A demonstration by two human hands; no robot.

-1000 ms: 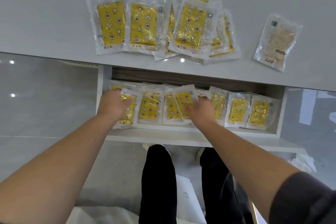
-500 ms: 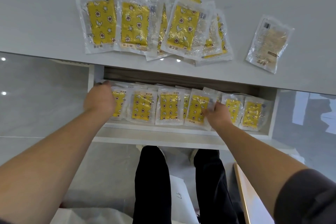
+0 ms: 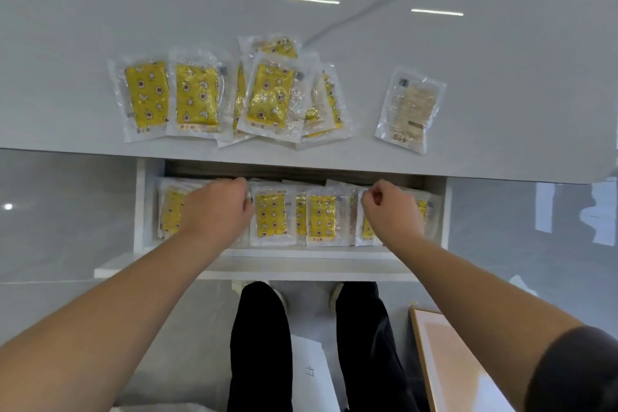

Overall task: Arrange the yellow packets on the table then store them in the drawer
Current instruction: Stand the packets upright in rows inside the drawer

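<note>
Several yellow packets (image 3: 197,95) lie on the white table (image 3: 501,77), two side by side at the left and a loose overlapping pile (image 3: 269,97) beside them. Below the table edge the open drawer (image 3: 140,211) holds a row of yellow packets (image 3: 271,217) lying flat. My left hand (image 3: 217,207) is in the drawer's left part, fingers curled round the edge of a packet there. My right hand (image 3: 391,207) is in the right part, its curled fingers pinching the top corner of a packet (image 3: 368,227). Both hands hide the packets beneath them.
One packet (image 3: 409,110) lies with its pale printed back up, apart at the right of the table. The drawer's white front panel (image 3: 301,267) juts toward me. Below are my black-trousered legs (image 3: 261,344), a white sheet (image 3: 311,375) and a wooden board (image 3: 444,361).
My left hand moved right from the drawer's left end onto the second packet. My right hand shifted further right and up to a packet's top corner. The row now lies more evenly.
</note>
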